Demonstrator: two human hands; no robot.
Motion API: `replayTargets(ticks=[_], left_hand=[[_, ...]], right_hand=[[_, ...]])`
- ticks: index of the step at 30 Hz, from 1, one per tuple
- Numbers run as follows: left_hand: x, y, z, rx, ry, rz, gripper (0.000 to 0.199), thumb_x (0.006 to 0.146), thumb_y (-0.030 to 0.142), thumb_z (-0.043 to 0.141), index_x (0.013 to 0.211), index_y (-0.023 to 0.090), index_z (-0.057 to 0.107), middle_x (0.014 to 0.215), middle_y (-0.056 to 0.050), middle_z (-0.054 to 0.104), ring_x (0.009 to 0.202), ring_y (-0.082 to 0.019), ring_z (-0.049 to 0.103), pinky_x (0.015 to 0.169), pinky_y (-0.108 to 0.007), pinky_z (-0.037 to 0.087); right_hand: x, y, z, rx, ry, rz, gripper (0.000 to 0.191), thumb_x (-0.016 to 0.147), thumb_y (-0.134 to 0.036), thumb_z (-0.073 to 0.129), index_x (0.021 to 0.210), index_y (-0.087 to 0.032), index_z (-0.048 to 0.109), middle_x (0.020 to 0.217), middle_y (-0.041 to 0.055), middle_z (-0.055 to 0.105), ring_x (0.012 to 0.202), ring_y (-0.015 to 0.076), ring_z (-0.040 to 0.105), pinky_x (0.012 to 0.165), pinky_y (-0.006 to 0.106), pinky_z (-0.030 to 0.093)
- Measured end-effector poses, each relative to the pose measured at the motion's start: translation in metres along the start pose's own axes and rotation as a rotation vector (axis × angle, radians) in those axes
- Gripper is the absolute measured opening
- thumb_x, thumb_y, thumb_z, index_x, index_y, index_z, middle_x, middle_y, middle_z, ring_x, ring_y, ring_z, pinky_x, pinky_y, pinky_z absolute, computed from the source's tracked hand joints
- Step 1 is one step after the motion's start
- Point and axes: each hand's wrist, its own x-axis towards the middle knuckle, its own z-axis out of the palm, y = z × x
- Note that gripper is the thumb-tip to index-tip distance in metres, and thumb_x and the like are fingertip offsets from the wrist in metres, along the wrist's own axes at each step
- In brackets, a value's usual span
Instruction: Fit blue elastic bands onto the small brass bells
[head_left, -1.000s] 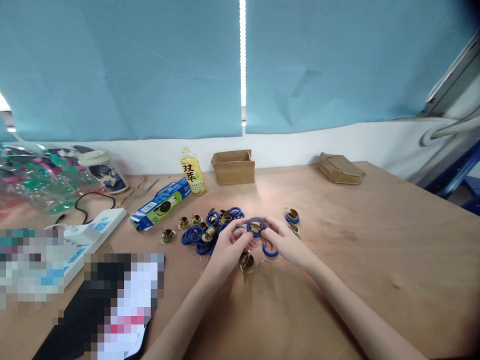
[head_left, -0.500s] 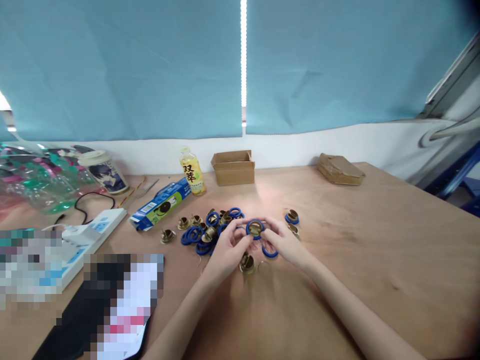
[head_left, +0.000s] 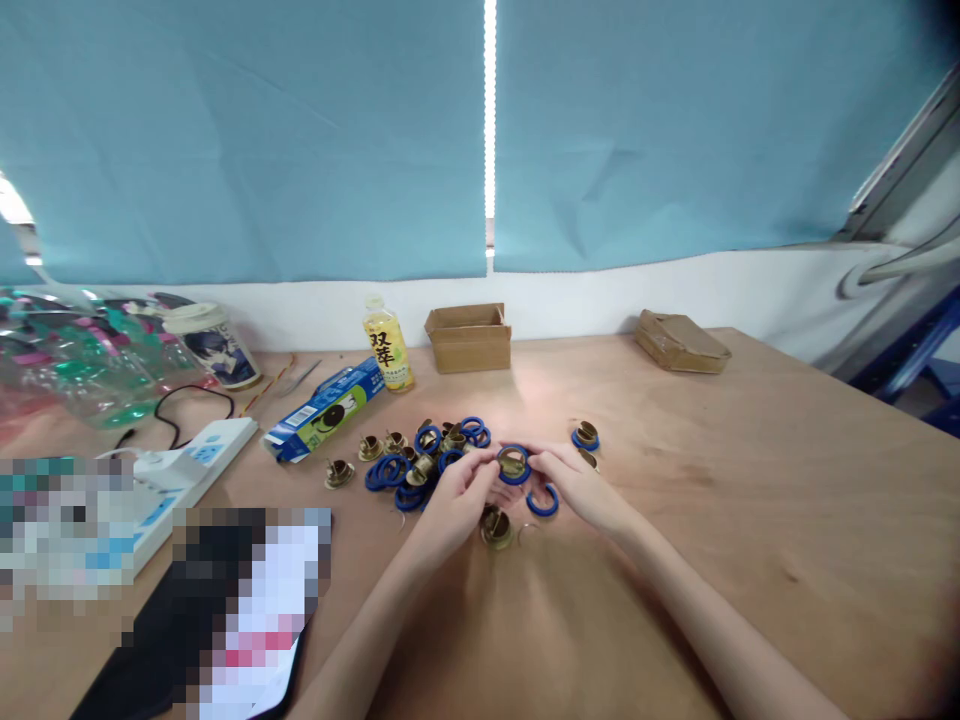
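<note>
Between my two hands is a blue ring with a brass-coloured metal fitting (head_left: 514, 466) inside it. My left hand (head_left: 459, 492) grips its left side with thumb and fingers. On the other side, my right hand (head_left: 566, 478) holds it by the fingertips. Just below the hands stands another brass fitting (head_left: 496, 527), and a loose blue ring (head_left: 542, 499) lies under my right hand. Left of my left hand is a pile of blue rings (head_left: 387, 471) and brass fittings (head_left: 421, 470), partly hidden by it. Beyond my right hand sits a fitting with a blue ring (head_left: 585, 434).
Along the wall stand a yellow drink bottle (head_left: 388, 348), an open cardboard box (head_left: 470, 345) and a closed cardboard package (head_left: 681, 341). To the left are a blue carton (head_left: 324, 412), a printed cup (head_left: 217, 345), clear bottles (head_left: 97, 370), a power strip (head_left: 195, 470) and a blurred-out phone-like object (head_left: 259, 610).
Both hands stay around the ringed fitting. My fingers have shifted on it, with the right thumb drawn back to the right edge. The whole view has moved slightly.
</note>
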Motion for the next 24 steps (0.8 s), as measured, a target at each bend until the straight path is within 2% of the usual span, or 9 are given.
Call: replayTargets(ticks=[4,10,15,17,20,22,24], left_hand=[[0.001,0.000,-0.003,0.041,0.001,0.035,0.029,0.085,0.039,0.061,0.100,0.015,0.070,0.090,-0.008,0.072,0.078,-0.020,0.066,0.072,-0.029,0.054],[0.001,0.001,-0.004,0.016,0.006,0.041,0.027,0.082,0.039,0.065,0.088,0.013,0.071,0.081,-0.006,0.069,0.067,-0.015,0.062,0.064,-0.025,0.050],[0.001,0.003,-0.002,0.004,0.020,0.044,0.024,0.080,0.037,0.066,0.081,0.013,0.068,0.076,-0.004,0.067,0.064,-0.013,0.060,0.062,-0.024,0.049],[0.000,0.004,-0.001,-0.002,0.018,0.047,0.025,0.081,0.038,0.066,0.083,0.013,0.066,0.077,-0.004,0.067,0.063,-0.012,0.061,0.062,-0.024,0.050],[-0.002,0.004,0.001,-0.041,0.008,-0.011,0.035,0.082,0.048,0.063,0.094,0.016,0.060,0.070,-0.001,0.064,0.054,-0.013,0.061,0.049,-0.023,0.050],[-0.004,0.005,0.001,-0.069,-0.023,-0.069,0.041,0.083,0.054,0.060,0.103,0.020,0.052,0.065,0.002,0.062,0.049,-0.014,0.061,0.040,-0.022,0.046],[-0.005,0.006,0.001,-0.105,-0.047,-0.086,0.042,0.083,0.055,0.059,0.107,0.022,0.047,0.064,0.003,0.062,0.048,-0.015,0.062,0.039,-0.021,0.046]], right_hand=[[-0.001,-0.002,-0.004,-0.061,-0.008,-0.023,0.040,0.088,-0.025,0.041,0.114,-0.017,0.070,0.058,-0.0023,0.054,0.049,0.0106,0.044,0.047,0.021,0.037],[-0.003,-0.007,-0.003,-0.066,-0.020,-0.007,0.035,0.084,-0.026,0.045,0.105,-0.018,0.071,0.059,-0.0020,0.058,0.048,0.0111,0.047,0.047,0.022,0.038],[-0.005,-0.010,0.001,0.066,0.011,0.001,0.033,0.084,-0.024,0.048,0.114,-0.017,0.059,0.060,-0.0054,0.053,0.046,0.0090,0.045,0.045,0.021,0.036],[-0.005,-0.010,0.002,0.091,0.024,-0.010,0.032,0.085,-0.024,0.049,0.116,-0.017,0.054,0.060,-0.0060,0.053,0.048,0.0096,0.047,0.046,0.021,0.037],[-0.004,-0.009,0.002,0.074,0.061,-0.038,0.026,0.090,-0.029,0.049,0.113,-0.018,0.051,0.062,-0.0062,0.053,0.050,0.0097,0.048,0.048,0.021,0.039],[-0.003,-0.007,0.001,0.057,0.086,-0.062,0.023,0.092,-0.033,0.050,0.110,-0.018,0.052,0.064,-0.0060,0.052,0.051,0.0094,0.048,0.051,0.022,0.041],[-0.002,-0.005,0.001,0.037,0.101,-0.064,0.023,0.093,-0.039,0.052,0.102,-0.018,0.055,0.065,-0.0051,0.053,0.053,0.0097,0.050,0.052,0.022,0.043]])
